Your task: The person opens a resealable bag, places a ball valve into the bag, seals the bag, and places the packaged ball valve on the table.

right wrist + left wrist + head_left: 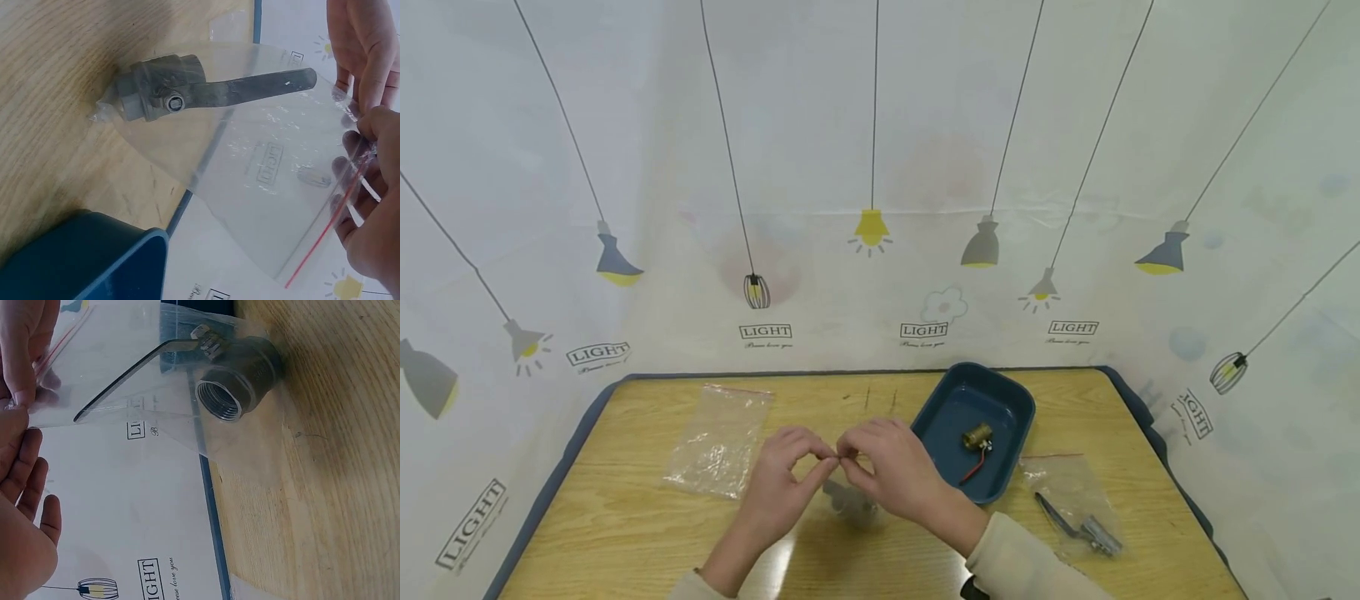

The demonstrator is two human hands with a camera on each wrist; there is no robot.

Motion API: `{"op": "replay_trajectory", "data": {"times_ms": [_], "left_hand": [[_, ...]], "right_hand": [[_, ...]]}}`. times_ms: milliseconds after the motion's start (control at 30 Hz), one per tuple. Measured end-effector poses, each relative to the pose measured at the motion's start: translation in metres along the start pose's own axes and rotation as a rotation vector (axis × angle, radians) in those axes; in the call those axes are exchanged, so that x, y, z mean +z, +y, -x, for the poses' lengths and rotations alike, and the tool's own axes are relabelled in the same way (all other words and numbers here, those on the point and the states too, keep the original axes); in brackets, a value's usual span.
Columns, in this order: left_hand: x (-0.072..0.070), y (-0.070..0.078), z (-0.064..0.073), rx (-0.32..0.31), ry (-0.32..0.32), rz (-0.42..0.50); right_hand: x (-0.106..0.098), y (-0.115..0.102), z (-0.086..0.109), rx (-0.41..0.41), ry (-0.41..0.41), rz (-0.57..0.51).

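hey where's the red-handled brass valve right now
In the head view, the red-handled brass valve lies in the blue tray, right of the right hand and left of the bagged valve lying on the table.

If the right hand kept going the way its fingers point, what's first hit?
Likely the left hand: in the head view its fingertips meet the right hand's at the clear bag; actual skin contact is unclear.

The right sleeve (1033, 562) is plain cream and softly creased; the left sleeve (695, 588), the same pale colour, shows only its end. A black piece (973, 590), its shape partly hidden, peeks out beneath the right sleeve.
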State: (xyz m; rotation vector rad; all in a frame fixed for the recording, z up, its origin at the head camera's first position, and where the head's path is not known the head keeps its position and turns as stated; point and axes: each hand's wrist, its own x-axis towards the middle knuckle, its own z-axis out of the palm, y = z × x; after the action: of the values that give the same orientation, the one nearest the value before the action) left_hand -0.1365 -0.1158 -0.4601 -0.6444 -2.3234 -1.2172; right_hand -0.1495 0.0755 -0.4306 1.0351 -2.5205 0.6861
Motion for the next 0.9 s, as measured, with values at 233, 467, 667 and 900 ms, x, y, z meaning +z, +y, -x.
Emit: {"op": "replay_trajectory", "data": {"times_ms": [233,467,667,900], "left_hand": [[0.002,-0.002,0.001,0.079,0.013,-0.002],[0.002,0.0,0.003,0.066,0.016,-0.027],[0.001,0.0,0.003,0.06,0.028,-0.042],[-0.002,-0.003,0.004,0.072,0.052,-0.056]], "right_hand": [[0.002,0.002,0.004,-0.038,0.031,0.039],[0.003,0.008,0.01,-0.032,0.072,0.038],[0.002,0.015,0.017,-0.016,0.076,0.037],[-0.001,0.027,0.029,0.015,0.075,0.063]]}}
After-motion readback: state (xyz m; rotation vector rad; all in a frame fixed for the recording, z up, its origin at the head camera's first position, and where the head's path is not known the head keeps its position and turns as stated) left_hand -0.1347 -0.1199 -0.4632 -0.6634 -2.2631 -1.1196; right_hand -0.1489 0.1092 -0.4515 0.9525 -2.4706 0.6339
